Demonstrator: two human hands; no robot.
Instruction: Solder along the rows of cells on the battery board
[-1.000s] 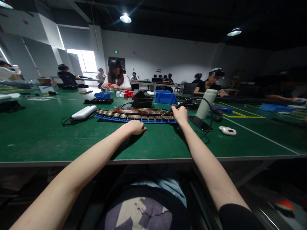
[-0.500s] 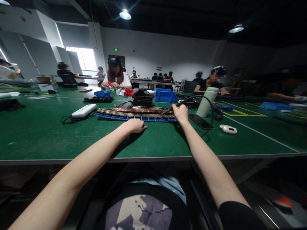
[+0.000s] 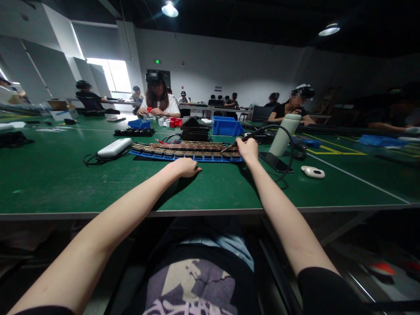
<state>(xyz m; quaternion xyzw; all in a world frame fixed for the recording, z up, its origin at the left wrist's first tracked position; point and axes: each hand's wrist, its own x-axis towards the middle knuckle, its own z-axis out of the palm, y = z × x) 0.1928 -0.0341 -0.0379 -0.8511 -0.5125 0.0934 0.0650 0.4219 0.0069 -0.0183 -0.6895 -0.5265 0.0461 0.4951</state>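
Right hand (image 3: 248,149) clamped on corded iron (image 3: 233,145) over tray (image 3: 183,152); left hand (image 3: 186,167) curled, empty. Could burn fingers through cable snag.

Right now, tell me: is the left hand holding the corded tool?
No, the left hand rests on the table; the right hand holds the tool.

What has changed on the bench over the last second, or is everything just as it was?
Almost nothing. The right hand still grips the corded tool with its tip at the right end of the blue tray of brown parts. The left hand still rests closed on the green table just in front of the tray. Only the head camera tipped slightly, so everything sits a little higher in the picture.
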